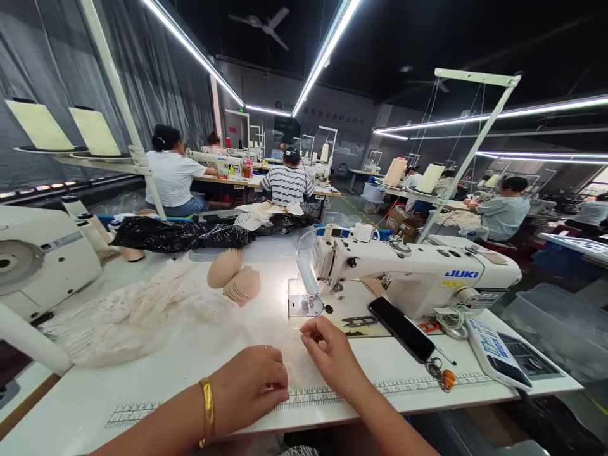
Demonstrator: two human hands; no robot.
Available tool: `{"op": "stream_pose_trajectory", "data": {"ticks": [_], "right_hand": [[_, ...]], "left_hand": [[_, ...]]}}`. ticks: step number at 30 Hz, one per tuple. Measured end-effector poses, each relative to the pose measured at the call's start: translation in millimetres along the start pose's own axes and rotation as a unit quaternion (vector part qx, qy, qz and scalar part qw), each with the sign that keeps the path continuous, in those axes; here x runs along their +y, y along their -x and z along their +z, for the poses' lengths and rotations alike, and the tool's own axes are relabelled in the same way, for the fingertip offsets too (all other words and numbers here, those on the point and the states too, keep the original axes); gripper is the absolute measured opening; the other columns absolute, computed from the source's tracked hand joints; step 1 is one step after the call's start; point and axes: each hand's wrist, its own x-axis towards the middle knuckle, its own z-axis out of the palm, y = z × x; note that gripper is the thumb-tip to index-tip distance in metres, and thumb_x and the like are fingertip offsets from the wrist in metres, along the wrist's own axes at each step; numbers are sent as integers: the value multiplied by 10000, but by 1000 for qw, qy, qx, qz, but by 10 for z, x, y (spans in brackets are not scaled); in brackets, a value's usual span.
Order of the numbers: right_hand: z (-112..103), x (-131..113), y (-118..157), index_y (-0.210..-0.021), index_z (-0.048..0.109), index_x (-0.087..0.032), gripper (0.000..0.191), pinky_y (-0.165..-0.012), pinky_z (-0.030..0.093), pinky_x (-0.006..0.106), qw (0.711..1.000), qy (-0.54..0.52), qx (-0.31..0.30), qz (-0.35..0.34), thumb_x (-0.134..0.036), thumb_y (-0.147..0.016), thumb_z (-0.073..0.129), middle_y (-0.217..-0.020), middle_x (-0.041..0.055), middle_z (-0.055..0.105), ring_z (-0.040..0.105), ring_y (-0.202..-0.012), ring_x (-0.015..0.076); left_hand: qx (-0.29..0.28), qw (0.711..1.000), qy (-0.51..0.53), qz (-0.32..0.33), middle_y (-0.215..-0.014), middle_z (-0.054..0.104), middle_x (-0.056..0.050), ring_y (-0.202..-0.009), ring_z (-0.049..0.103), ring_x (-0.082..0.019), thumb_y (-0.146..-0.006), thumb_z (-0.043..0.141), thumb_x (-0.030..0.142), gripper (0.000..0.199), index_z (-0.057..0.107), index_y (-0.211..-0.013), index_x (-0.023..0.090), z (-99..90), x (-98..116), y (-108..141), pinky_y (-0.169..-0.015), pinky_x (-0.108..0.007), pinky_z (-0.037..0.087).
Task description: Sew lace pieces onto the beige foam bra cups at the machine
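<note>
A sheer white fabric (270, 334) lies in front of the sewing machine (399, 266), its outline hard to tell from the white tabletop. My left hand (259, 383), with a gold bracelet on the wrist, is curled closed over the near part of this fabric. Thumb and forefinger of my right hand (332, 354) are pinched at its right edge, just in front of the needle plate (299, 301). Left of both hands spreads a heap of cream lace fabric (137, 313). Beige moulded cups (242, 285) are stacked behind the fabric.
Right of my hands lie thread snips (360, 321), a black phone (401, 329), keys with an orange charm (448, 380) and a white-blue box (498, 354). A printed ruler (313, 398) runs along the front edge. Black plastic bags (185, 234) lie behind. Several people sit at machines beyond.
</note>
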Motion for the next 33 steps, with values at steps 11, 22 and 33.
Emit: {"op": "stream_pose_trajectory", "data": {"ticks": [11, 22, 33], "right_hand": [[-311, -531, 97, -1049, 638, -247, 106, -740, 476, 311, 982, -164, -95, 4, -259, -952, 598, -858, -4, 588, 621, -805, 173], [142, 269, -320, -957, 645, -189, 269, -586, 428, 274, 948, -234, -62, 208, -381, -778, 702, -687, -44, 572, 559, -610, 147], [124, 292, -325, -853, 567, -226, 197, -537, 409, 256, 945, -262, -59, 185, -363, -792, 695, -669, -46, 606, 570, -602, 147]], "left_hand": [[-80, 968, 204, -120, -614, 596, 19, -579, 602, -170, -927, 530, 590, 427, 616, -802, 190, -377, -225, -160, -565, -273, 505], [77, 972, -108, -195, -1446, 581, -181, -1384, 496, -392, -805, 636, 155, 421, 639, -1226, 167, -648, -1120, -423, -1158, -574, 363], [212, 936, -215, -183, -1144, 705, -137, -1141, 622, -292, -967, 435, 271, 265, 681, -921, 184, -721, -1133, -468, -1053, -442, 450]]}}
